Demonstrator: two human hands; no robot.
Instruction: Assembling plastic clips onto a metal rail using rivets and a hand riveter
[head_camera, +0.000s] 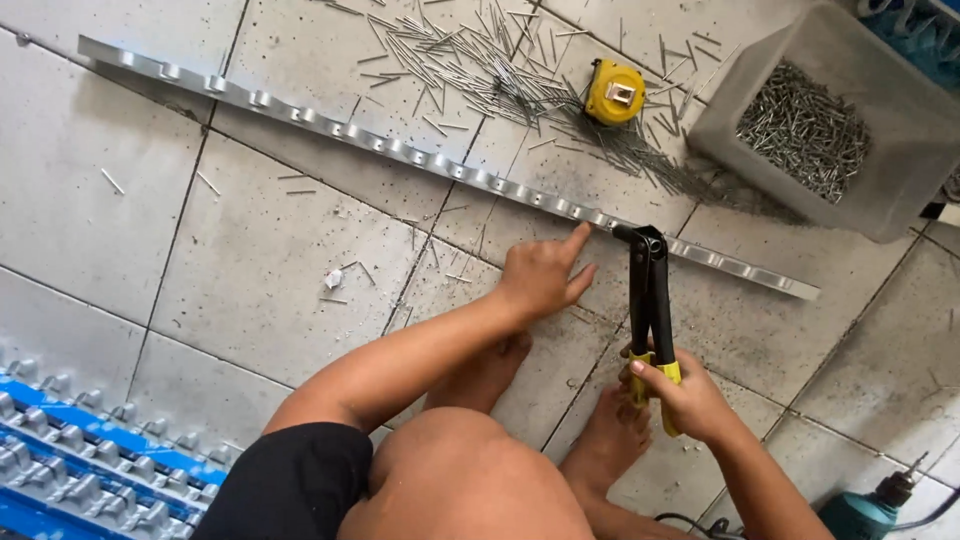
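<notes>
The floor (280, 250) is pale grey square tile with dark grout lines, speckled with dirt and lit by even daylight. No walls, windows or furniture are in view.

I see open floor tiles (250, 260) left of my hands; scattered rivet stems (480, 55), tape measure (614, 92) and rivet bin (850, 110) crowd beyond the metal strip (400, 150).

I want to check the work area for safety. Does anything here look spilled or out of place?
Yes. Many thin metal pins lie loose across the floor tiles around the yellow tape measure, beside the grey bin. The person's bare feet are close by, where the right hand grips the rivet tool.
</notes>
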